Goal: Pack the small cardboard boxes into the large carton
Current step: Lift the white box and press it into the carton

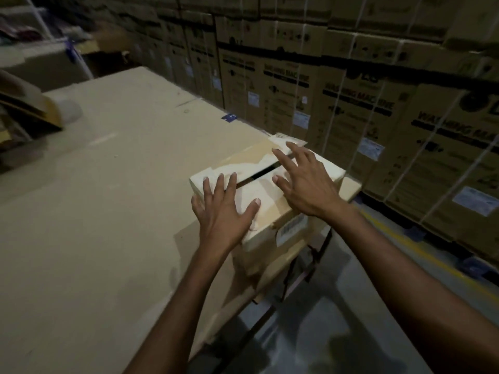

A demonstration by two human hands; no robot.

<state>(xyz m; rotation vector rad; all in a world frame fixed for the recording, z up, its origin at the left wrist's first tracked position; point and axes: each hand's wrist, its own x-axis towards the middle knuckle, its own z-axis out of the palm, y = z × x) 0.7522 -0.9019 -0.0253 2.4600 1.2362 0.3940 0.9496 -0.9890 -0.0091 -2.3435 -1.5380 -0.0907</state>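
A pale cardboard carton stands at the right edge of a wide cardboard-covered work surface. Its top flaps are folded down with a dark slit between them. My left hand lies flat on the near flap, fingers spread. My right hand rests spread on the far flap, across the slit. A white label shows on the carton's near side. No small boxes are visible; the carton's inside is hidden.
A wall of strapped brown washing-machine cartons rises along the right. A grey floor with a yellow line runs between that stack and the surface. Loose cardboard pieces lie at the far left.
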